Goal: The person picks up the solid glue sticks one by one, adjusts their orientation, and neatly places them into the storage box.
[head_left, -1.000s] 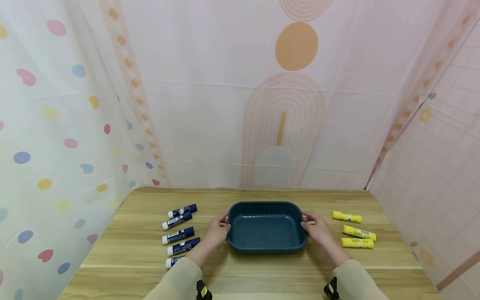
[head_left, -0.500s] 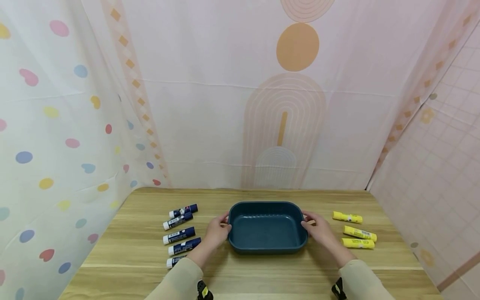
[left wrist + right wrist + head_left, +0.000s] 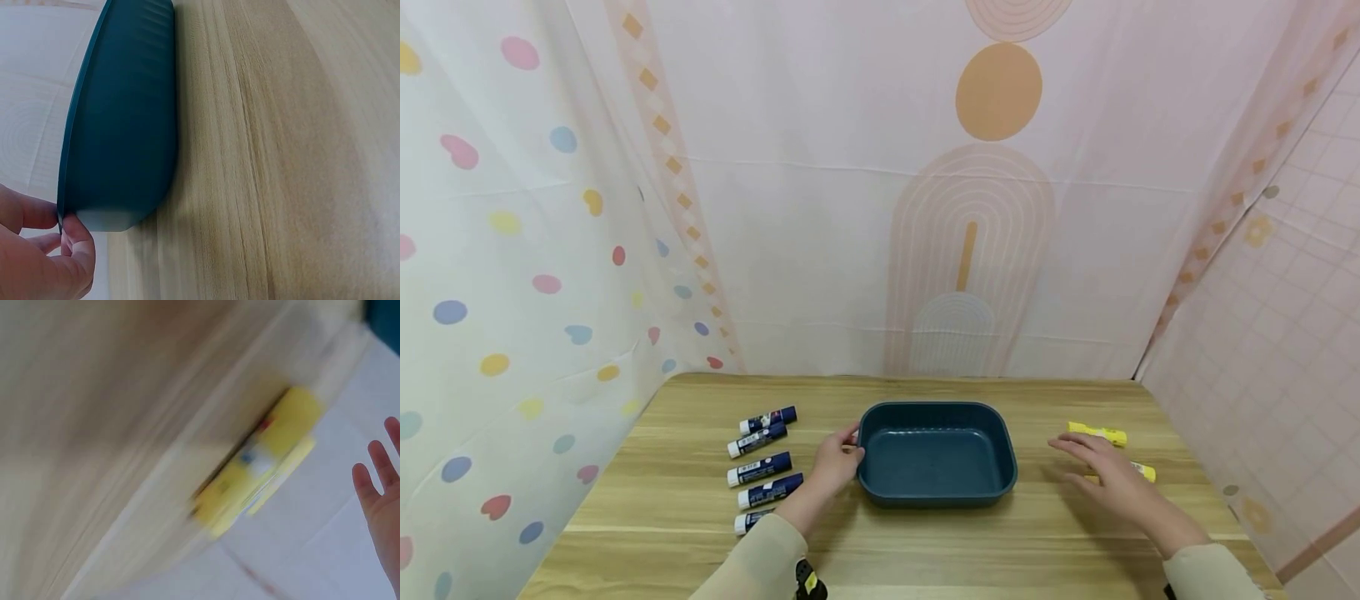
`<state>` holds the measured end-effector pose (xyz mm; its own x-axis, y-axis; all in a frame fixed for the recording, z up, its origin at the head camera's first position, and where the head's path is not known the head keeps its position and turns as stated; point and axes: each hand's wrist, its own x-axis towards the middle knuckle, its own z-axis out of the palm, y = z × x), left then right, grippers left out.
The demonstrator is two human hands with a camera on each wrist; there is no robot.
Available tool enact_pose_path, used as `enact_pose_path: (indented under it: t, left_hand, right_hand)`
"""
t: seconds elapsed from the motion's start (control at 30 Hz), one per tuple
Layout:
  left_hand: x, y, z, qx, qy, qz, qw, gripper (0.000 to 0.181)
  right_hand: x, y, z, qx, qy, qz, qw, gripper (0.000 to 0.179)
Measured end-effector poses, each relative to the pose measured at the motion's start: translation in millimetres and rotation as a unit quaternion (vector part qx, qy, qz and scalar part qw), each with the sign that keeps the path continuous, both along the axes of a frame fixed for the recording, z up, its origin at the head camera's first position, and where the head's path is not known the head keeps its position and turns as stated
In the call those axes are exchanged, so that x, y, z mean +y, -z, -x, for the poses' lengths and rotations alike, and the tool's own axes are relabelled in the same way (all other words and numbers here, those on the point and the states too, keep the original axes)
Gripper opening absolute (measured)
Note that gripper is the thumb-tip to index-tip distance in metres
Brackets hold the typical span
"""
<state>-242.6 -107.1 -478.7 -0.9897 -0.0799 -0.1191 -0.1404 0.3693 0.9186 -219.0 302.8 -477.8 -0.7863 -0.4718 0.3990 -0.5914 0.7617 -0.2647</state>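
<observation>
A dark teal rectangular container (image 3: 936,502) stands mid-table. My left hand (image 3: 837,461) pinches its left rim between thumb and fingers, as the left wrist view shows at the container wall (image 3: 119,125). To the right, my right hand (image 3: 1108,479) hovers with fingers spread, apart from the container and holding nothing. Beneath and behind that hand lie yellow glue sticks (image 3: 1101,432), partly covered by it in the head view. In the right wrist view a yellow glue stick (image 3: 250,465) looks blurred, with the extended fingers off to its right.
Several dark blue glue sticks with white caps (image 3: 759,469) lie in a loose column left of the container; the nearest is partly behind the left forearm. Patterned curtains (image 3: 790,250) hang behind and beside the wooden table (image 3: 925,550).
My right hand has let go of the container's right rim and moved right, over the yellow glue sticks. The left hand and the container have stayed in place.
</observation>
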Motion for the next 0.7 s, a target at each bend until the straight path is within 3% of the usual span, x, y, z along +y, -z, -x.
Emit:
enact_pose_path:
  t: [0.1, 0.47, 0.7]
  left_hand:
    - [-0.4, 1.0, 0.7, 0.001, 0.001, 0.0, 1.0, 0.049]
    - [-0.3, 1.8, 1.7, 0.0, 0.001, 0.007, 1.0, 0.049]
    - [-1.0, 0.0, 0.8, -0.004, 0.004, 0.003, 1.0, 0.048]
  right_hand:
    - [16.5, 3.6, -4.5, 0.031, 0.001, -0.051, 0.9982, 0.056]
    - [48.3, 12.1, -8.9, -0.046, 0.027, -0.112, 0.9922, 0.053]
    - [50.2, 18.4, -6.0, -0.035, 0.031, -0.131, 0.9903, 0.052]
